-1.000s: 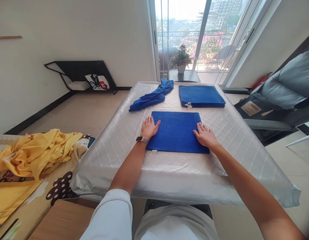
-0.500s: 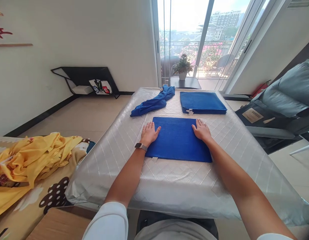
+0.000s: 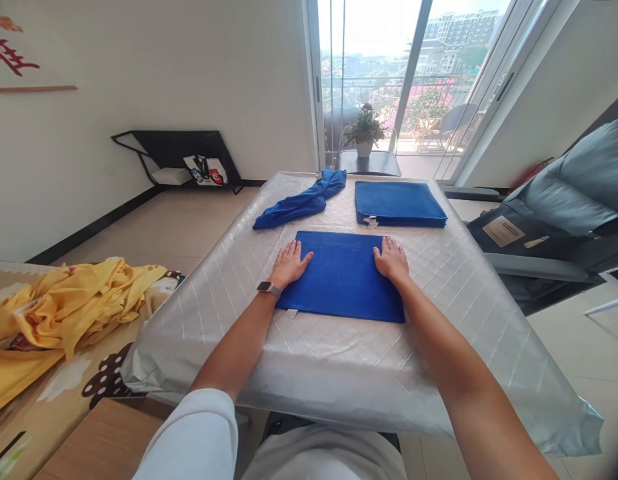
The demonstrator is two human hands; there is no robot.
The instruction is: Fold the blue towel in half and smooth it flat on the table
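Note:
A folded blue cloth (image 3: 343, 277) lies flat in front of me on a table with a silvery cover (image 3: 333, 370). My left hand (image 3: 289, 262) rests on its left edge, fingers stretched out and thumb apart. On the right edge lies my right hand (image 3: 391, 259), also flat with the fingers extended. A small white tag pokes out at the cloth's near left side. Behind it to the right is a neat stack of folded blue cloths (image 3: 401, 200). A crumpled blue cloth (image 3: 303, 202) lies loosely at the far left of the table.
A potted plant (image 3: 365, 133) stands on a chair beyond the table, before the glass door. Yellow fabric (image 3: 89, 293) is heaped on a patterned surface at left, with a cardboard box (image 3: 101, 440) below it. A grey armchair (image 3: 579, 193) stands at right.
The view has shifted slightly, so the table and cloths sit a little further left. Both hands stay flat on the cloth's side edges.

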